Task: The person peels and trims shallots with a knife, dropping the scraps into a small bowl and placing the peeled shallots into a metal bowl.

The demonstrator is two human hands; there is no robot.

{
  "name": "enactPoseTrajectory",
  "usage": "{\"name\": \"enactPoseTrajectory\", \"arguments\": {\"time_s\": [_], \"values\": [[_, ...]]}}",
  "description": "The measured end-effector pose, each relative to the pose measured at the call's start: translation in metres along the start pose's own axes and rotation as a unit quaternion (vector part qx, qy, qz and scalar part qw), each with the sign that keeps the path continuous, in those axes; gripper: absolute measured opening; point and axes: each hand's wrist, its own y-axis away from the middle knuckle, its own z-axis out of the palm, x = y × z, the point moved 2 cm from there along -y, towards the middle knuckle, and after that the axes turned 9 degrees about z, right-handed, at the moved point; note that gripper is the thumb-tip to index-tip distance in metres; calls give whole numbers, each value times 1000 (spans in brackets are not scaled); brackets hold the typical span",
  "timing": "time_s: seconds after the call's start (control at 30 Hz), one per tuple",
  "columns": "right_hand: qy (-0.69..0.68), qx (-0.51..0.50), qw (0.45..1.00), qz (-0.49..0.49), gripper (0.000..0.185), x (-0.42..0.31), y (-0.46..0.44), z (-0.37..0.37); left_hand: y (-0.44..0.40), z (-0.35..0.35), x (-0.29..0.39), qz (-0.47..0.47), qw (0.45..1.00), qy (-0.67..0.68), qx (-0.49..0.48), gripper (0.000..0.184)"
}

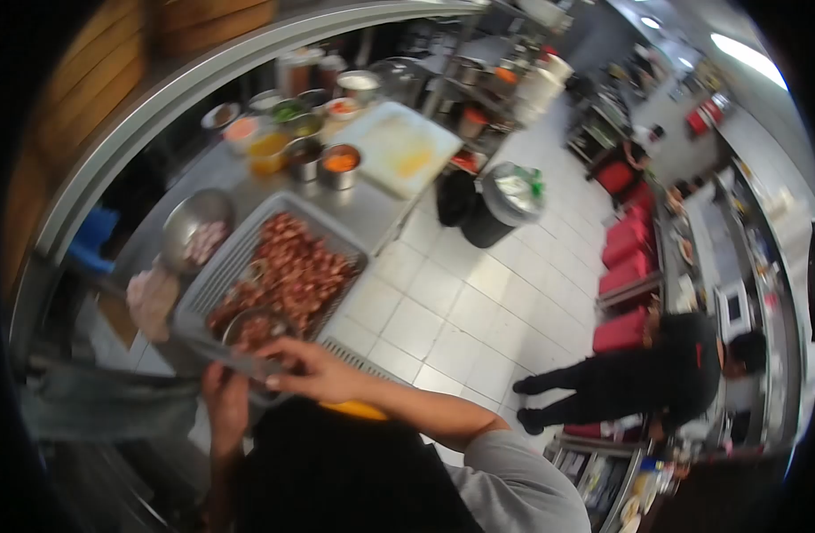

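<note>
In front of my body, at the near edge of a grey plastic crate [352, 274], a long flat grey blade, seemingly a knife [225, 354], slants across. My right hand [314, 371] is closed around its right-hand end. Just below the blade, my left hand [225, 400] has bent fingers close to or against it; their grip is partly hidden and blurred. Diced reddish meat [292, 266] fills much of the crate. A round metal bowl [227, 330] with more meat sits in its near end, partly behind my right hand.
A steel bowl [181, 218] of pale pieces and pale raw meat [153, 300] lie left of the crate. Beyond stand a cutting board [381, 133] and several containers. A bin [487, 226] stands on the tiled floor; a co-worker [638, 377] is at the right counter.
</note>
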Motion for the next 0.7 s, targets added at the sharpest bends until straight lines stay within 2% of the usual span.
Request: {"name": "enactPoseTrajectory", "arguments": {"time_s": [0.07, 0.1, 0.2, 0.3, 0.33, 0.37, 0.43, 0.5, 0.53, 0.57, 0.7], "values": [[-119, -32, 992, -25, 37, 11, -6, 1, -6, -14, -21, 56, 998, 24, 7, 34], [-182, -45, 982, -36, 36, 15, -8, 1, -11, -1, -16, 50, 998, 38, -21, 33], [-217, -36, 975, 13, 34, 23, -11, -6, -15, 16, 8, 34, 993, 75, -81, 24], [-201, 28, 976, -75, 29, 33, -18, -7, -18, 19, 14, 16, 993, 89, -74, 22], [-213, 21, 977, -17, 30, 27, -12, -10, -20, 20, 11, 9, 994, 85, -65, 22], [-196, 63, 978, -41, 31, 27, -12, -11, -22, 18, 5, 6, 996, 75, -47, 22], [-163, 88, 982, -32, 36, 46, -17, -15, -19, 8, 4, 23, 998, 57, -18, 21], [-153, 67, 985, 30, 42, 49, -13, -17, -18, 6, 8, 43, 998, 33, -22, 17], [-155, 44, 984, 73, 48, 26, -4, -14, -18, -2, 1, 57, 998, -3, 9, 15], [-165, 22, 981, 102, 53, 14, 0, -12, -18, -15, -3, 45, 998, -19, -27, 24], [-110, -6, 992, 57, 58, -8, 1, 4, -12, -3, 4, 58, 998, 5, 3, 30]]}}
